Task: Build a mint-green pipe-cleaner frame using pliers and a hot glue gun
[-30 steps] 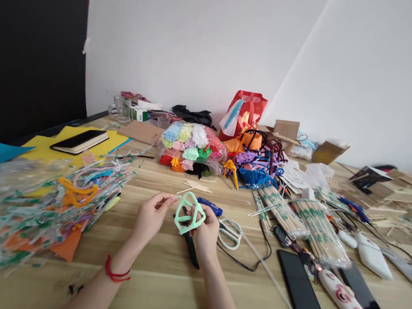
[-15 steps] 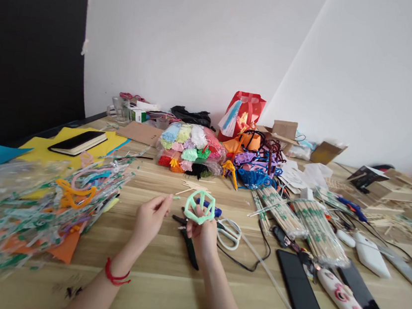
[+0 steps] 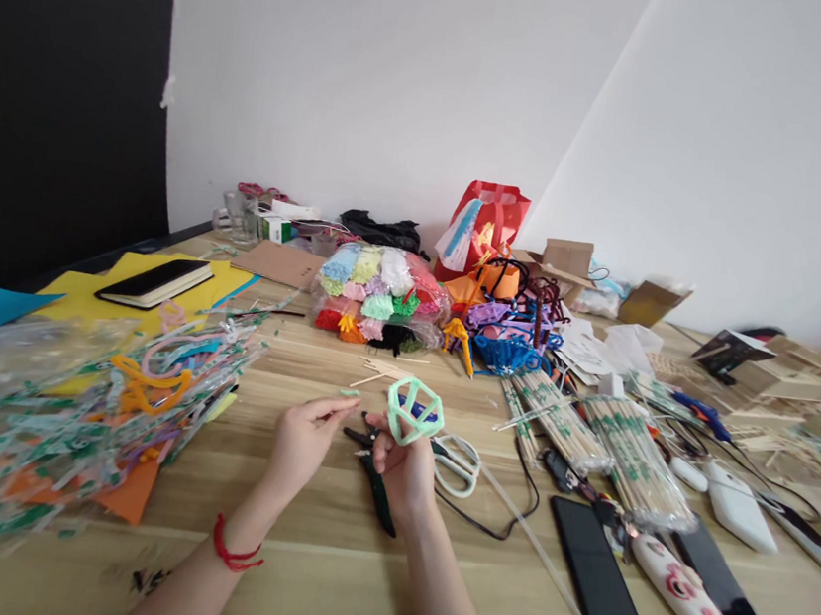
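In front of me my right hand grips a mint-green openwork frame of thin struts, its fingers around the lower side. To its left, my left hand has thumb and fingers drawn together, pointing right. A short green piece shows just past those fingertips; whether they touch it I cannot tell. Dark-handled pliers lie on the table between and beneath my hands. White-handled scissors lie right of my right hand. Behind the frame is a blue object, partly hidden.
Bagged coloured pipe cleaners stand ahead, beside a red bag. Plastic wrappers heap up on the left. Bundled wooden sticks, a black phone and a white case lie on the right. Loose sticks are ahead.
My right hand has shifted the green frame slightly right and tilted it. My left fingers have stretched out a little to the right, and more of the short green piece shows.
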A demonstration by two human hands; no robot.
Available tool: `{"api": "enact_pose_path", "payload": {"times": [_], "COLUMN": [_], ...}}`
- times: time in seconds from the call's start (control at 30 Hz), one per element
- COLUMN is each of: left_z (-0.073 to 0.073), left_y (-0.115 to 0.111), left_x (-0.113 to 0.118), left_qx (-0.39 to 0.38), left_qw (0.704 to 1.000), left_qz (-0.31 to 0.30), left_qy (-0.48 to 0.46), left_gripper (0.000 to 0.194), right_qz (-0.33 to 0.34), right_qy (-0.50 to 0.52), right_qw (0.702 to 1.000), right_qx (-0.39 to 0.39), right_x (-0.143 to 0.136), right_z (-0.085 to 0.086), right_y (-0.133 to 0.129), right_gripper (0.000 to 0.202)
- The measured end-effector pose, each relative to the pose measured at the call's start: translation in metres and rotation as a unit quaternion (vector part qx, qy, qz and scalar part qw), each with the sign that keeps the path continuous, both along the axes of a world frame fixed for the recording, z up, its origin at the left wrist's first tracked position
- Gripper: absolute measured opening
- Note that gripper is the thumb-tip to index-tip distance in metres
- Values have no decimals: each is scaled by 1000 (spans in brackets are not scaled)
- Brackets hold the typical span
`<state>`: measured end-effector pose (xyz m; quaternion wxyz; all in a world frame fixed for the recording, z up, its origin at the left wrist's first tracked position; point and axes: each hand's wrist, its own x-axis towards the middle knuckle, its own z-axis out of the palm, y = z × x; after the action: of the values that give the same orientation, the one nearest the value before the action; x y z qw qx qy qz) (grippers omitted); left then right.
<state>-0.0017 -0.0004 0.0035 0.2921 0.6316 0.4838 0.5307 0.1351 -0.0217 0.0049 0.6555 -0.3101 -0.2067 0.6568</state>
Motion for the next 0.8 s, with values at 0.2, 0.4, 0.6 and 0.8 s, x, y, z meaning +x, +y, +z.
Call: {"api": "enact_pose_path", "payload": {"times": [0.2,0.4,0.6,0.8], "left_z": [5,12,11,9], "left_y": [-4,-9,-9,-9], "left_x": [3,3,3,4], "left_qx": [-6,3,23,43], "left_qw": [999,997,997,997], "left_qz": [54,65,36,17], "left_qy": [0,47,62,59], "left_gripper": [21,41,30,27], "right_qz": [-10,-14,-16,-22], "right_qy": [-5,-7,-6,-5], "right_qw": [1000,1000,1000,1000], "right_qx": [-4,-14,-11,-19], "right_x": [1,1,1,2], "right_z": [0,-4,-4,-3], "right_y": [0,2,1,1], "right_gripper": [21,22,20,20]}}
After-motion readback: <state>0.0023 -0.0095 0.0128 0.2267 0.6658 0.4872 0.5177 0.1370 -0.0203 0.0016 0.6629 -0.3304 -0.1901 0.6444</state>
